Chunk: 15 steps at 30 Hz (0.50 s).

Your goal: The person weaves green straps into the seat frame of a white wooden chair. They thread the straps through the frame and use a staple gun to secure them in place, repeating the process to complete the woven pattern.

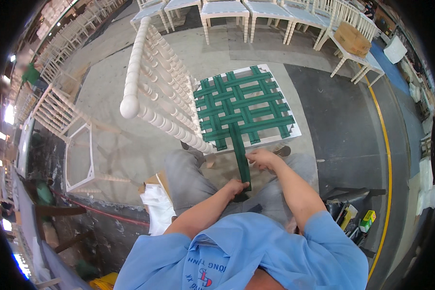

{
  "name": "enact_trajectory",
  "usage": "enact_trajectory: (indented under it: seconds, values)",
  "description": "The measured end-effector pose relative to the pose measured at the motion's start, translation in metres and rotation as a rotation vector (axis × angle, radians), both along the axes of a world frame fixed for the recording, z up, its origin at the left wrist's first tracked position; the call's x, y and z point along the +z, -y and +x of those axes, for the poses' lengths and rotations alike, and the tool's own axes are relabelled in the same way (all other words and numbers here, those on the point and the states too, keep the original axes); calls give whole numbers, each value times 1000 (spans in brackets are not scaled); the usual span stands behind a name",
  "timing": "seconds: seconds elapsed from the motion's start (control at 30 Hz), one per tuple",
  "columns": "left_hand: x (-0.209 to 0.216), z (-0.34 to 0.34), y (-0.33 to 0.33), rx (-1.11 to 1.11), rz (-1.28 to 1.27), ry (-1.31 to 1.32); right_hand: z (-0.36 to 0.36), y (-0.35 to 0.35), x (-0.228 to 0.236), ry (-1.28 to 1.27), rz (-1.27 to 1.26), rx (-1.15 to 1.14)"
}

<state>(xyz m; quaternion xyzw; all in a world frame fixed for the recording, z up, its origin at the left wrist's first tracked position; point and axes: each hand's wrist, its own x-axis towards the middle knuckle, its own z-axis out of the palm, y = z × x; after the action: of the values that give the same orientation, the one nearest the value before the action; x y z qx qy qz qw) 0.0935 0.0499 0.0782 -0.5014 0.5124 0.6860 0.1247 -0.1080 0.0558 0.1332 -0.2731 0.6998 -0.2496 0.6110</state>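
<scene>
The white chair [134,72] stands upright before the worker [261,237], its seat [296,129] crossed by green webbing [257,101]. A loose strap [240,154] runs off the near edge, best kept flat and taut. The left hand [235,187] pinches its end; the right hand [263,158] curls beside it, contact unclear from here.

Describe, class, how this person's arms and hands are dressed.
The sleeves are short, loose and light blue, leaving the forearms bare. The left hand and right hand wear no gloves, and I can see no watch on either wrist.
</scene>
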Motion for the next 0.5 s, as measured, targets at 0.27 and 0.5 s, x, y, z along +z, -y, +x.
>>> enact_trajectory:
  seconds: [0.27, 0.5]
  values:
    - [-4, -8, 0, -210, 110, 171, 23, 19, -62, 210, 11, -26]
    - [-36, 11, 27, -109, -448, 40, 35, 21, -102, -259, -63, 362]
